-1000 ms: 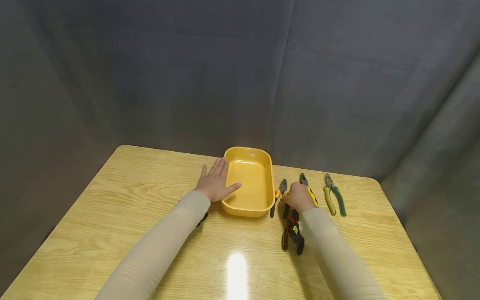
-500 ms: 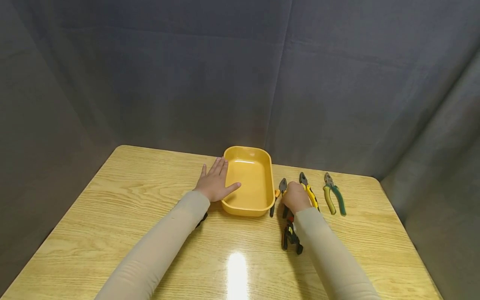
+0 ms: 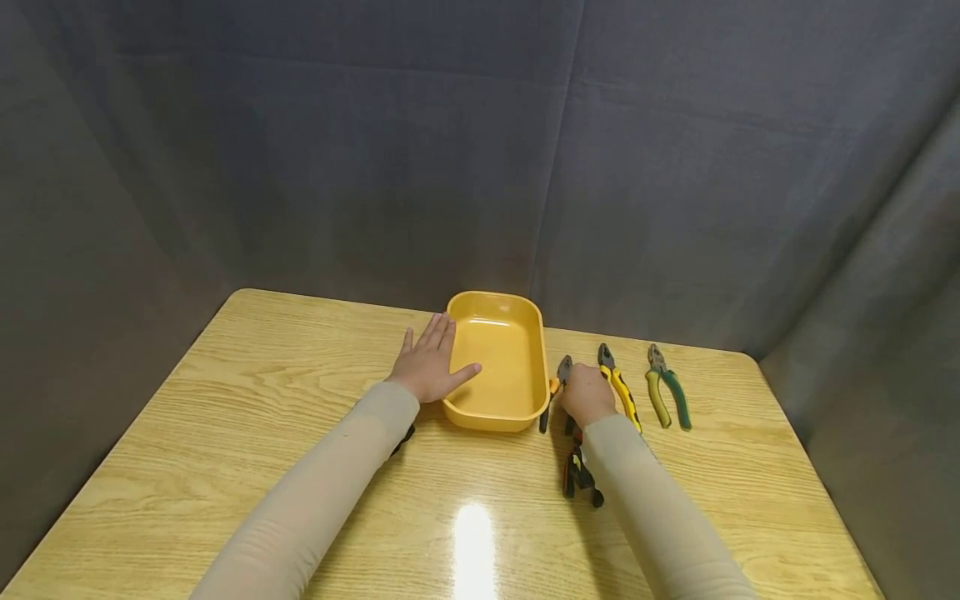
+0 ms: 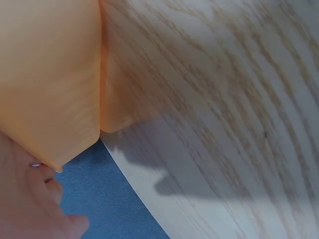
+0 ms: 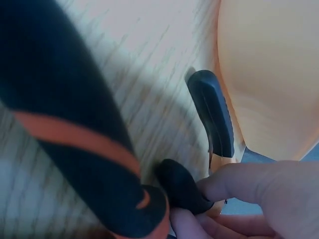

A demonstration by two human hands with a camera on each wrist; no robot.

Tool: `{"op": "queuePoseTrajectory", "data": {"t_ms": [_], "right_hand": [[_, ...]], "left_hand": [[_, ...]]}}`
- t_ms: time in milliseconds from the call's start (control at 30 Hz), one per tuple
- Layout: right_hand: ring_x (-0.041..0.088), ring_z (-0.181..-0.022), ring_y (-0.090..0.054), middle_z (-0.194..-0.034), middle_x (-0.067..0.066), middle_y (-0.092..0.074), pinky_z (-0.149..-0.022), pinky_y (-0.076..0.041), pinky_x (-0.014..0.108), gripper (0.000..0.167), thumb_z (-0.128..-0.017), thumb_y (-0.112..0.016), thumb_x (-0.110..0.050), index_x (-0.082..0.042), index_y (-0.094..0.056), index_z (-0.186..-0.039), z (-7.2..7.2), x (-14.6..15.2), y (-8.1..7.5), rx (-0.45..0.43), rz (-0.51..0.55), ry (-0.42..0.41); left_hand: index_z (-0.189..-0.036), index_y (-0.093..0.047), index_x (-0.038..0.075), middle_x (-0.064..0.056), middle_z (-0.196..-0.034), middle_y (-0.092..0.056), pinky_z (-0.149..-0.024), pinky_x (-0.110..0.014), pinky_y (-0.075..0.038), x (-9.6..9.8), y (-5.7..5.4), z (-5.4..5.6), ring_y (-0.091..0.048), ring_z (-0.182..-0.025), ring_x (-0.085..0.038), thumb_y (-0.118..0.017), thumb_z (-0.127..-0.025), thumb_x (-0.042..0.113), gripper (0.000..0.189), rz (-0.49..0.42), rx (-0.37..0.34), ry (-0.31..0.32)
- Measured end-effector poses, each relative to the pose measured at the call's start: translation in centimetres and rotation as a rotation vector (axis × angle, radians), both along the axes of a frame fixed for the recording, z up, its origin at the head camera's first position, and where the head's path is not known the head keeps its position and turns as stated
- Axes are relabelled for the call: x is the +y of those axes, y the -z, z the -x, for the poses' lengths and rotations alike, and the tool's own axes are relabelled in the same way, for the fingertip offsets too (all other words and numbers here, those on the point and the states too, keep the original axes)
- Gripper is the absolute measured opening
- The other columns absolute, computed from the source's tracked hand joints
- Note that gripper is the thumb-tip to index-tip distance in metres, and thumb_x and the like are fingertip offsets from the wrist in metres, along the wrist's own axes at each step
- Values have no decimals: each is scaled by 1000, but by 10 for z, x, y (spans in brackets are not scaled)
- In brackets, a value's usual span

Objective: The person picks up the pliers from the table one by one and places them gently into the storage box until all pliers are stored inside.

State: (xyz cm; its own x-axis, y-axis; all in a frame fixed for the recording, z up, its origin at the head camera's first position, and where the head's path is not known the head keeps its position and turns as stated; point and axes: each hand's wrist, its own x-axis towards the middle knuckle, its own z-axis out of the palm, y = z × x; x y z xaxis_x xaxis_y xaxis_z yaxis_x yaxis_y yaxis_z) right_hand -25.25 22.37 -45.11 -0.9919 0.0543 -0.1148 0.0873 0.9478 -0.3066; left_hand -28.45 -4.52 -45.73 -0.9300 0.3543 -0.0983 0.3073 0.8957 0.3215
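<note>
My left hand (image 3: 429, 367) lies with straight, spread fingers across the left rim of a yellow tray (image 3: 498, 421); in the left wrist view, fingers (image 4: 37, 199) lie along the tray's edge (image 4: 50, 119). Just right of the tray, my right hand (image 3: 590, 395) covers part of a pair of pliers (image 3: 565, 367) with black-and-orange handles. The right wrist view has thumb and fingers (image 5: 239, 184) pinching one black handle (image 5: 182, 186), while the other handle (image 5: 214, 114) lies beside the tray wall. Below the right wrist are red-and-black pliers (image 3: 577, 477), partly hidden by the sleeve.
Yellow-and-black pliers (image 3: 621, 392) and green-and-yellow pliers (image 3: 667, 387) lie to the right of my right hand on the wooden table (image 3: 285, 358). A black item (image 3: 403, 438) shows beneath the left forearm. Dark curtain (image 3: 375, 167) hangs behind the table.
My right hand has shifted slightly left over the black-and-orange pliers, uncovering more of the yellow-and-black pair. Its sleeve now hides more of the red-and-black pliers. The left hand stays put.
</note>
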Motion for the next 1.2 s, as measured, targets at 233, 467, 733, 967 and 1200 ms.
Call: {"op": "queuePoseTrajectory", "data": {"t_ms": [233,467,733,967,1200], "right_hand": [[22,-55,-56,-66,10,-61,-50,-43,32,21,-91,-64,-2,-3,-63,-70,4,0,1,-48,27,4],[18,-50,-47,-55,3,-48,-49,-41,31,36,-90,-67,-6,-10,-49,-59,5,-1,-2,-46,81,-2],[14,-43,-39,-49,-1,-38,-44,-37,27,39,-80,-65,1,-15,-39,-55,6,7,0,-35,214,14],[20,-45,-63,-54,8,-56,-48,-57,34,29,-82,-65,-3,-9,-49,-58,7,12,-7,-91,326,63],[19,-50,-62,-58,6,-53,-59,-61,39,25,-85,-66,-7,-8,-51,-65,5,15,-11,-159,416,112]], "left_hand": [[-163,-1,6,-8,-170,8,-122,-57,7,-1,0,0,11,-156,-21,-36,-100,70,96,-26,0,3],[-163,-1,6,-7,-170,6,-122,-57,5,-2,2,1,9,-156,-21,-37,-99,70,97,-22,14,-7],[-163,-3,5,-10,-171,2,-122,-57,4,-3,-2,0,6,-157,-23,-37,-100,70,96,-20,20,-6],[-163,-2,6,-8,-170,6,-122,-57,4,-3,-2,-1,8,-156,-21,-37,-99,70,97,-34,11,-2],[-163,-4,5,-7,-170,6,-122,-57,4,-3,-1,0,8,-156,-21,-37,-99,71,97,-48,19,1]]}}
